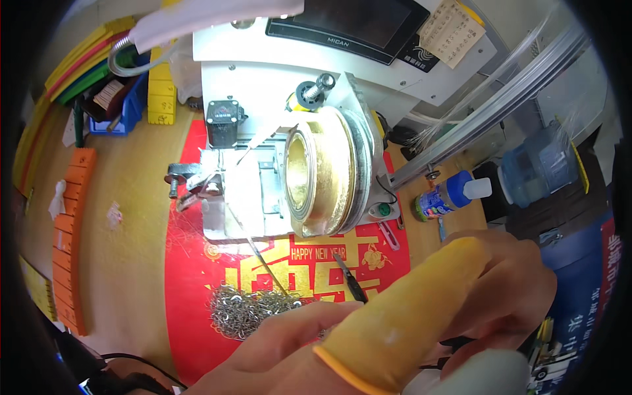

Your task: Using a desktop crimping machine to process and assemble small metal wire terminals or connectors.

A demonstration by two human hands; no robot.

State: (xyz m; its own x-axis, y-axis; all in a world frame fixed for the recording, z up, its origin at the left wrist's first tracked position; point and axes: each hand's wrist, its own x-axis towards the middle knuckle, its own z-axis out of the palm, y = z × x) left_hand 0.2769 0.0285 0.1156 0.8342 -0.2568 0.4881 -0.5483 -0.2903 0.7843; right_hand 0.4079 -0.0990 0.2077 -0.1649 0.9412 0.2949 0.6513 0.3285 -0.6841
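Observation:
My left hand point(395, 322) comes in from the lower edge, close to the camera, with a yellow finger cot over one long finger. That finger reaches up and right against my right hand point(520, 283), whose fingers are curled. A pale rounded tip, perhaps another finger cot, shows below them. The fingers come together at the lower right, and whatever lies between them is hidden. Beyond my left hand, a heap of small silvery metal pieces point(247, 313) lies on a red mat point(187, 276) with gold print. A dark-handled craft knife point(352, 282) lies beside the heap.
A white machine with a gold-coloured roll point(332, 174) stands ahead, and a thin rod point(266, 266) slants from it. Right of it are a small cutter point(388, 236), a blue bottle point(441, 201) and a large water jug point(543, 168). An orange strip point(74, 243) lies left.

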